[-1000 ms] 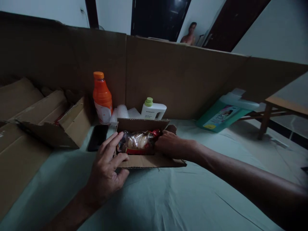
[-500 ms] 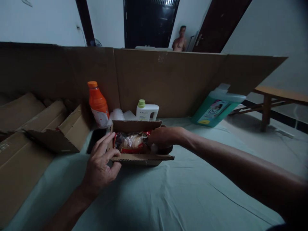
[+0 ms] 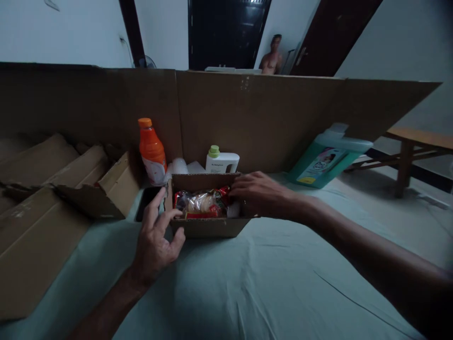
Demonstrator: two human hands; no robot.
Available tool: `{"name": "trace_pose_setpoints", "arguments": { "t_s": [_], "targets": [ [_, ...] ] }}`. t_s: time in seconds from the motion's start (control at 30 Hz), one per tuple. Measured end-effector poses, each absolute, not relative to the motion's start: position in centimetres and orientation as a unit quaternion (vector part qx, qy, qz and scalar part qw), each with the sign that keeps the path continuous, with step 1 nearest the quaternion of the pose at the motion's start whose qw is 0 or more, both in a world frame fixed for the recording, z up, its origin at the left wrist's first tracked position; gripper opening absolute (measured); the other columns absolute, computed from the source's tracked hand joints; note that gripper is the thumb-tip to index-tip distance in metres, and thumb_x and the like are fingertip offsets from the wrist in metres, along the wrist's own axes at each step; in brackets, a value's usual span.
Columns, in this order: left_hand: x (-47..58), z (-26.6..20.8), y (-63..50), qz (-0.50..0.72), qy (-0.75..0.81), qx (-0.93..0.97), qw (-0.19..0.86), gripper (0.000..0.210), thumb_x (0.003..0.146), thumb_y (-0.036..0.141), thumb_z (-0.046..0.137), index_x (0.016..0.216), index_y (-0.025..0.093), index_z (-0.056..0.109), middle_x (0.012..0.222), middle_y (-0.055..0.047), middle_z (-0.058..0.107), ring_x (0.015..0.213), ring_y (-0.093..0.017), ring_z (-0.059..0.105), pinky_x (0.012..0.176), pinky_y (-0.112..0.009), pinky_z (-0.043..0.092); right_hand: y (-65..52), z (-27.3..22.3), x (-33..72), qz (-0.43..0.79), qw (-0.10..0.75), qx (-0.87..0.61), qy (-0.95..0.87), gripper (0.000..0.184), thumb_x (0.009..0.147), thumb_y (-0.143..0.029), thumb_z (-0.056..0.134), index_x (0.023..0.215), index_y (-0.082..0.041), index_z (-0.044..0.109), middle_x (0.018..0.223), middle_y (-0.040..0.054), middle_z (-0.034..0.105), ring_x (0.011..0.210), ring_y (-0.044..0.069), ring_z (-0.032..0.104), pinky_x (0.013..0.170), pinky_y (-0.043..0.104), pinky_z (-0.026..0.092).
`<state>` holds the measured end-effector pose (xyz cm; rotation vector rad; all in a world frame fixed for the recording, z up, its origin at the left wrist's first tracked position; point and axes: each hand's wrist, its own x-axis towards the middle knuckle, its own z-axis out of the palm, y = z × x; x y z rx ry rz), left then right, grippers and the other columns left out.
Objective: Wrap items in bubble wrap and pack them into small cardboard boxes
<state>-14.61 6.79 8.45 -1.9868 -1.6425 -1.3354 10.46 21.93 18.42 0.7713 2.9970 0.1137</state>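
Observation:
A small open cardboard box (image 3: 208,229) stands on the cloth in front of me. In it lies a clear packet with red printing (image 3: 203,203), pale pieces showing through the plastic. My left hand (image 3: 159,233) is open at the box's left end, its fingers spread and the fingertips close to the rim. Over the right end my right hand (image 3: 260,193) is bent, fingers curled down into the box beside the packet. Its fingertips are partly hidden, and what they grip cannot be made out.
Behind the box stand an orange bottle (image 3: 153,153), bubble wrap (image 3: 180,166) and a white bottle with a green cap (image 3: 221,163). A teal jug (image 3: 325,158) leans at right. Larger cardboard boxes (image 3: 38,245) fill the left. A cardboard wall (image 3: 255,123) closes the back; a person (image 3: 272,61) is beyond.
My right hand has risen a little from inside the box, baring more of the packet's right end. The box's near flap, which stuck out before, no longer shows. The view has shifted slightly.

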Motion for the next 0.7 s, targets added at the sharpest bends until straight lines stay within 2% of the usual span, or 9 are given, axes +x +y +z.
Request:
{"name": "trace_pose_setpoints", "arguments": {
  "t_s": [0.07,0.17,0.27,0.4,0.53,0.63,0.7],
  "targets": [
    [-15.2,7.8,5.7,-0.484,-0.581,-0.644,0.12,0.036,0.086,0.021,0.062,0.121,0.017,0.058,0.154,-0.019,0.04,0.141,-0.034,0.045,0.112,-0.054,0.043,20.4,18.8,14.5,0.075,-0.116,0.282,0.949,0.032,0.093,-0.023,0.053,0.121,-0.022,0.07,0.132,0.0097,0.068,0.127,0.029,0.058,0.103,0.049,0.045],
    [-16.4,5.9,4.1,-0.494,-0.62,-0.605,0.075,0.049,0.088,0.028,0.061,0.135,0.02,0.049,0.152,-0.017,0.045,0.139,-0.033,0.047,0.112,-0.054,0.043,18.0,16.1,20.5,0.045,-0.225,0.389,0.892,0.031,0.096,-0.041,0.05,0.113,-0.024,0.071,0.124,0.0093,0.071,0.113,0.029,0.067,0.094,0.048,0.054],
    [-17.2,3.5,3.5,-0.491,-0.668,-0.558,-0.041,0.059,0.088,0.033,0.06,0.143,0.021,0.044,0.149,-0.017,0.049,0.133,-0.033,0.053,0.109,-0.055,0.047,15.9,10.9,23.4,-0.061,-0.242,0.459,0.852,0.029,0.092,-0.044,0.055,0.108,-0.026,0.072,0.122,0.0084,0.072,0.108,0.028,0.07,0.09,0.045,0.059],
    [-16.4,1.4,4.7,-0.512,-0.668,-0.509,-0.181,0.07,0.086,0.036,0.062,0.149,0.022,0.036,0.149,-0.016,0.049,0.132,-0.033,0.054,0.109,-0.054,0.045,14.7,5.8,21.2,-0.203,-0.268,0.485,0.807,0.042,0.089,-0.04,0.057,0.128,-0.026,0.064,0.133,0.0114,0.067,0.115,0.029,0.067,0.09,0.046,0.059],
    [-14.4,1.3,7.3,-0.549,-0.625,-0.487,-0.267,0.067,0.081,0.034,0.065,0.142,0.02,0.04,0.136,-0.015,0.058,0.125,-0.029,0.059,0.106,-0.048,0.047,16.0,4.0,15.6,-0.286,-0.332,0.465,0.769,0.054,0.086,-0.035,0.059,0.138,-0.022,0.053,0.138,0.0144,0.062,0.119,0.029,0.063,0.094,0.047,0.056],
    [-13.0,1.4,8.6,-0.565,-0.61,-0.465,-0.304,0.062,0.078,0.035,0.065,0.134,0.018,0.045,0.123,-0.013,0.064,0.113,-0.027,0.065,0.101,-0.045,0.051,17.4,3.3,12.7,-0.325,-0.35,0.459,0.749,0.052,0.081,-0.029,0.057,0.131,-0.016,0.054,0.126,0.015,0.068,0.104,0.026,0.067,0.087,0.043,0.058],
    [-12.2,1.3,8.4,-0.57,-0.613,-0.459,-0.297,0.061,0.077,0.033,0.065,0.132,0.017,0.046,0.122,-0.013,0.064,0.114,-0.028,0.064,0.104,-0.046,0.049,17.5,2.8,12.3,-0.34,-0.354,0.457,0.742,0.048,0.08,-0.029,0.056,0.126,-0.016,0.055,0.117,0.0138,0.071,0.092,0.024,0.069,0.077,0.038,0.059]
  ]
}}
